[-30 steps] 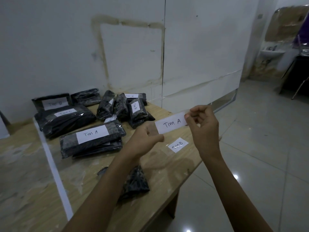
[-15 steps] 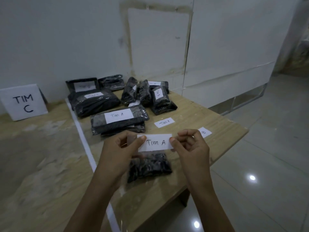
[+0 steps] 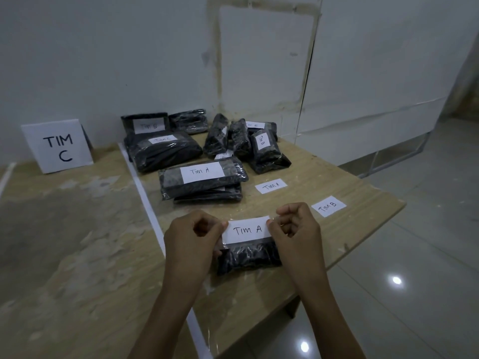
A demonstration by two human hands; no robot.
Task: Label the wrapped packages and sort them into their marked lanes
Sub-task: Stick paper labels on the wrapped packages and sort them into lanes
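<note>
A white paper label reading "TIM A" [image 3: 246, 229] is held by both ends just over a small black wrapped package [image 3: 250, 256] near the table's front. My left hand [image 3: 193, 237] pinches the label's left end. My right hand [image 3: 295, 230] pinches its right end. The label's lower edge meets the package's top. Behind lie several wrapped black packages, among them one labelled "TIM A" [image 3: 202, 174], one "TIM C" [image 3: 162, 147] and one "TIM B" [image 3: 265, 149].
Loose labels "TIM A" [image 3: 270, 186] and "TIM B" [image 3: 328, 206] lie on the wooden table [image 3: 337, 177]. A white tape line [image 3: 141, 187] divides the lanes. A standing "TIM C" sign [image 3: 58, 146] leans at the wall, left. The table's right edge drops to tiled floor.
Both hands have brought the "TIM A" label down from mid-air to the small package. The camera has swung left and down, bringing the "TIM C" sign into view.
</note>
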